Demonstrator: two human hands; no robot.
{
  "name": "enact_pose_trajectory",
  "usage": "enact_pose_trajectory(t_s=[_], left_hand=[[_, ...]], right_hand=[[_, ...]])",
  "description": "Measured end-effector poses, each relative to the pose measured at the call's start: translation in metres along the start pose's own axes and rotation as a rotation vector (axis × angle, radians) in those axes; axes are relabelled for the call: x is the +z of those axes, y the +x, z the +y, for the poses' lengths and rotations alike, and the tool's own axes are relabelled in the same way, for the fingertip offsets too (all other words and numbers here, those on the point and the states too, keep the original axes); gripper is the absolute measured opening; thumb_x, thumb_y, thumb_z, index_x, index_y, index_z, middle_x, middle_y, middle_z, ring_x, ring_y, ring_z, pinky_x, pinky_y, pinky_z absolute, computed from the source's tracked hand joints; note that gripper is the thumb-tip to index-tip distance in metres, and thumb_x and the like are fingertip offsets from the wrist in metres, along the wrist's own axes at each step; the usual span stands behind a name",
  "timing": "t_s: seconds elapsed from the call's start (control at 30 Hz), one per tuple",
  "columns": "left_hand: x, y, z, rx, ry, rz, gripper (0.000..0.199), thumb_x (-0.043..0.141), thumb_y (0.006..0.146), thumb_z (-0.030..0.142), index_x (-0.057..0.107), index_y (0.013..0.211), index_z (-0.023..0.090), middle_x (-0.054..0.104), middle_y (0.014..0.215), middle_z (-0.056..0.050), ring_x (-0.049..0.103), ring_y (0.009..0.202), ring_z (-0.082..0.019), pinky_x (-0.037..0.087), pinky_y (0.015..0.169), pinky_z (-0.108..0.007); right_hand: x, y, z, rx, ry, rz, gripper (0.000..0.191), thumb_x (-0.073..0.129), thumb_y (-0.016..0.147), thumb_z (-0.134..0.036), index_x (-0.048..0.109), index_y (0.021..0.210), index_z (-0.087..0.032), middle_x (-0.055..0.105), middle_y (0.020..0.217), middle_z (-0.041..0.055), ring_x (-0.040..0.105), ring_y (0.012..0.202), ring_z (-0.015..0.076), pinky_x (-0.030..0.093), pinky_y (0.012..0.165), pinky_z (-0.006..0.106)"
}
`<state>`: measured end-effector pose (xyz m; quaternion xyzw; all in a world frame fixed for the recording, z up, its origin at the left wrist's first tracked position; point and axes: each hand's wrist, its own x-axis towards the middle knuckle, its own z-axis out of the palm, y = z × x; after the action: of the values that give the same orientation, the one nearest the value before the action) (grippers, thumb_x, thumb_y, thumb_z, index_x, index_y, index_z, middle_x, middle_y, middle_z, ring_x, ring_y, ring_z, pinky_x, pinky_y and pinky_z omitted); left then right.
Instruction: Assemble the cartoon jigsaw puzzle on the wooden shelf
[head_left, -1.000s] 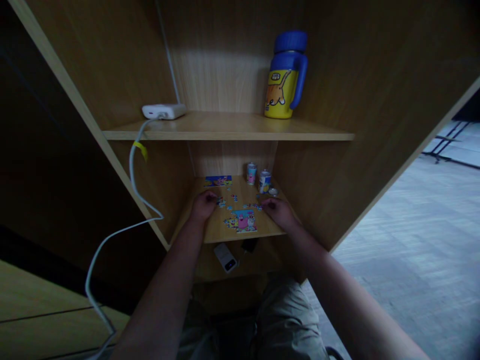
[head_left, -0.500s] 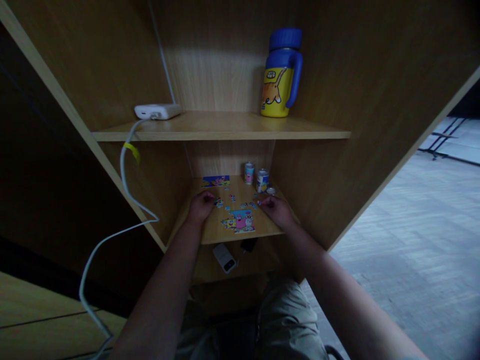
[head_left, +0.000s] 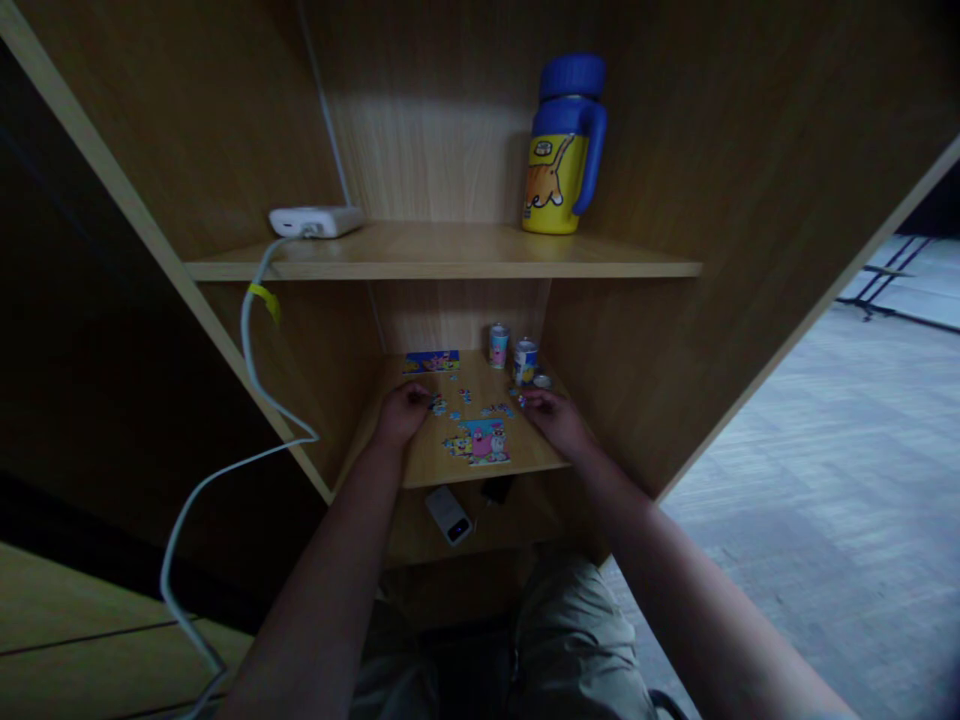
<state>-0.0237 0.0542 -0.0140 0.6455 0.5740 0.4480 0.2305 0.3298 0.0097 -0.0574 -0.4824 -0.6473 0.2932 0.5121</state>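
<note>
On the lower shelf (head_left: 427, 462) lies a partly joined puzzle (head_left: 487, 442) with pink, yellow and blue cartoon figures. Several loose pieces (head_left: 496, 410) are scattered behind it. My right hand (head_left: 553, 418) pinches a small puzzle piece (head_left: 522, 400) at the right of these pieces. At the left, my left hand (head_left: 405, 408) has its fingers drawn together beside a small cluster of pieces (head_left: 439, 405); whatever it may hold is too small to make out. A picture card (head_left: 431, 362) lies flat at the back left.
Two small printed cans (head_left: 498, 346) and a round lid (head_left: 541, 381) are at the back right. Above, a shelf (head_left: 442, 262) carries a blue and yellow bottle (head_left: 555, 165) and a white device (head_left: 316, 221) with a hanging cable (head_left: 247, 360). A power bank (head_left: 448, 515) lies below.
The piece in my right hand has tilted and shifted slightly up and to the right, with the fingers a little more raised. My left hand is nearly unmoved.
</note>
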Motion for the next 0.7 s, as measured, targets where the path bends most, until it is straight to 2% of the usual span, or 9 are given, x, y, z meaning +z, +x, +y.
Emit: enact_pose_trajectory(t_s=[0.3,0.5,0.7], left_hand=[[0.001,0.0001,-0.0005,0.014,-0.019,0.003,0.007,0.072,0.079,0.032,0.071,0.077,0.025,0.08,0.086,-0.003,0.074,0.089,-0.027,0.059,0.091,-0.039],[0.0003,-0.0004,0.0006,0.004,-0.01,0.0,0.006,0.072,0.08,0.031,0.072,0.078,0.025,0.08,0.087,-0.003,0.074,0.09,-0.027,0.059,0.091,-0.039],[-0.0009,-0.0015,0.001,0.006,-0.008,-0.006,0.006,0.073,0.08,0.031,0.073,0.079,0.025,0.08,0.087,-0.004,0.074,0.09,-0.027,0.059,0.091,-0.039]], right_hand=[[0.0008,0.0006,-0.0075,0.04,-0.018,-0.002,0.029,0.075,0.087,-0.046,0.076,0.107,-0.025,0.083,0.099,0.005,0.076,0.09,0.0226,0.06,0.086,0.036],[0.0009,0.0008,-0.0067,0.063,-0.029,-0.009,0.028,0.075,0.087,-0.047,0.075,0.107,-0.026,0.083,0.098,0.0034,0.077,0.089,0.0225,0.059,0.085,0.035],[0.0006,0.0004,-0.0089,0.025,-0.033,0.011,0.027,0.074,0.088,-0.045,0.077,0.106,-0.025,0.083,0.098,0.0037,0.077,0.09,0.0227,0.059,0.087,0.035]])
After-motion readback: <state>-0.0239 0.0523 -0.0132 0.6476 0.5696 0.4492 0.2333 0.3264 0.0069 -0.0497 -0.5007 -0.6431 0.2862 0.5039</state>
